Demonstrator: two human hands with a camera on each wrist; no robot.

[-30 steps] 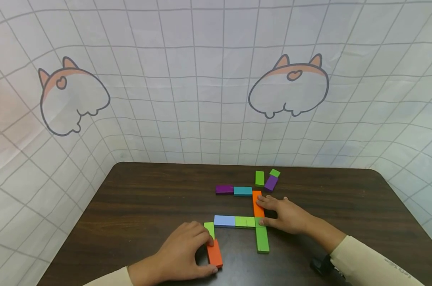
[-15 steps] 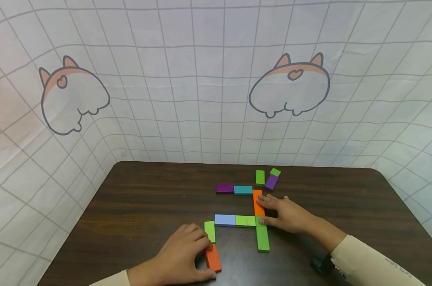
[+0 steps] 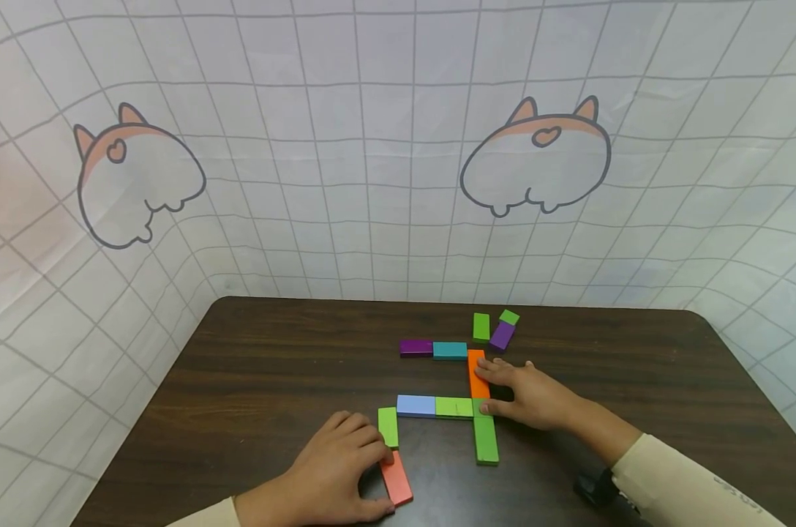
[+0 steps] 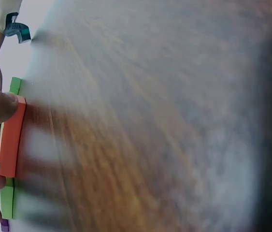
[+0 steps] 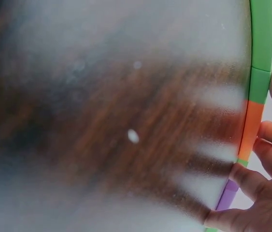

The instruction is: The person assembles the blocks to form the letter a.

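Note:
My left hand [image 3: 332, 465] pinches an orange-red block [image 3: 399, 481] lengthwise, thumb at its near end, fingertips at its far end. In the left wrist view this block [image 4: 12, 140] shows between thumb and fingers. Its far end lies right at a short green block [image 3: 388, 427]. On the right, my right hand [image 3: 536, 397] rests relaxed fingertips on an orange block [image 3: 475, 359]. The right thumb touches the top of a green strip [image 3: 486, 443] that continues the orange block toward me. A light blue block [image 3: 415, 405] and a green block [image 3: 453, 408] form a row leftward from that strip.
A teal block [image 3: 449, 351] and a dark purple block [image 3: 415, 348] line up left of the orange block's far end. Behind stand a green block [image 3: 481, 327] and a purple block [image 3: 502, 336] with a small green piece [image 3: 509, 317]. A patterned white curtain [image 3: 345, 183] borders the dark table [image 3: 273, 351].
My left hand has slid the orange-red block slightly toward me, uncovering more of the short green block, then shifted its near end a little right. My right hand stays in place.

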